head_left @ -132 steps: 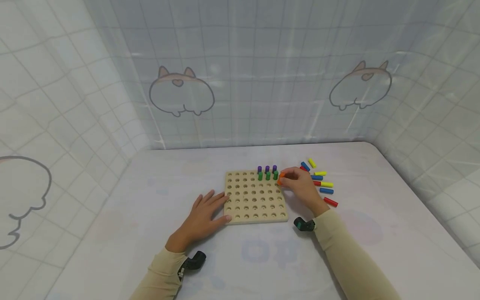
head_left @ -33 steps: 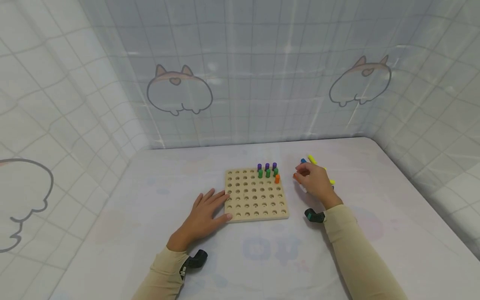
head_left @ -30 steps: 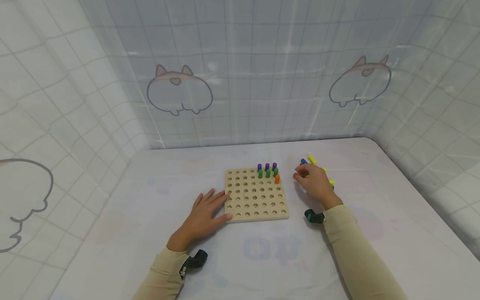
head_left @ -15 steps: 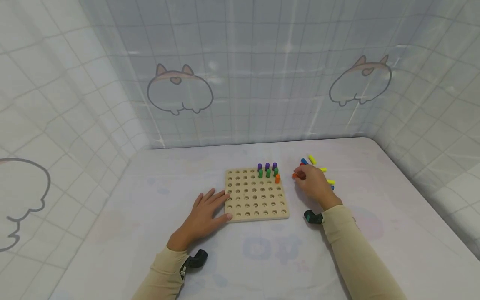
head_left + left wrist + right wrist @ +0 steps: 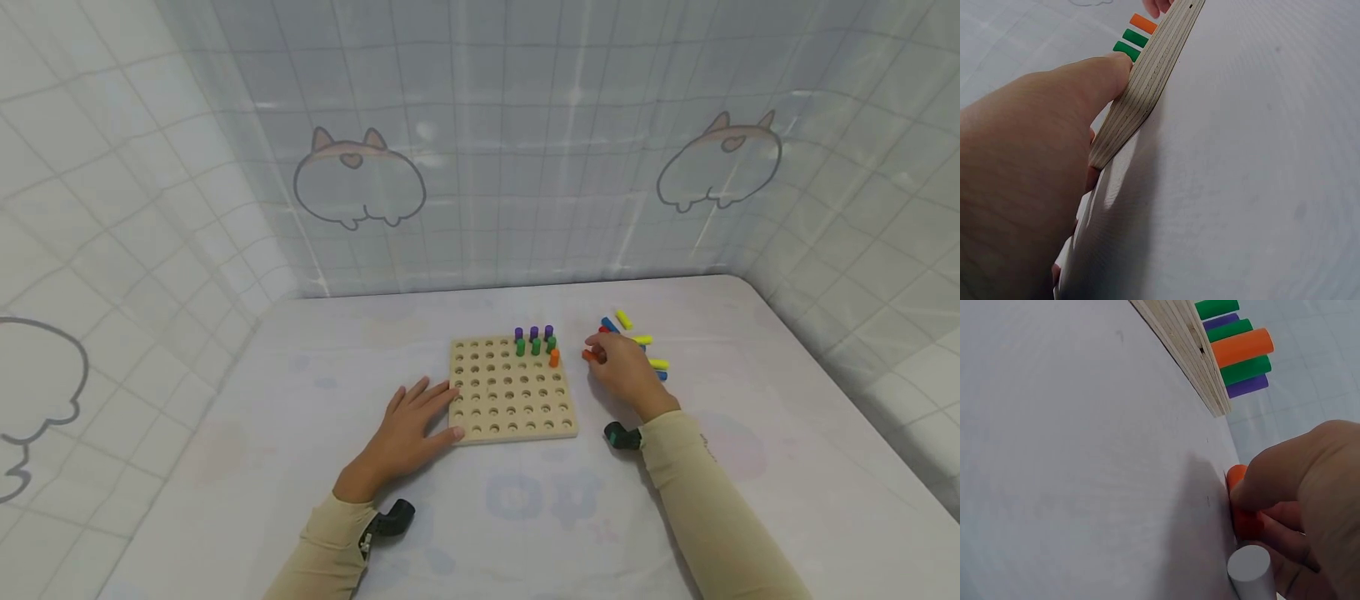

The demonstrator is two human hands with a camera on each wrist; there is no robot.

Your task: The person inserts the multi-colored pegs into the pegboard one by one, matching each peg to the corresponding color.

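Left hand (image 5: 408, 425): lies flat on the bench (image 5: 225, 433), fingers straight and spread, holding nothing; fingertips press the left edge of the pegboard (image 5: 491, 412), steadying it.
Pegboard: stiff plywood, light enough to slide, so the flat press looks apt.
Standing pegs (image 5: 536, 342): purple, green and one orange, in the far right holes, between the two hands.
Right hand (image 5: 626, 375): fingers curled, pinching an orange peg (image 5: 1240, 506) at the fingertips.
Orange peg: judged light, hard, smooth, apt to roll; take it across the middle; it lies on its side under the grip, just right of the board.
Loose pegs (image 5: 643, 340): beyond the right hand.
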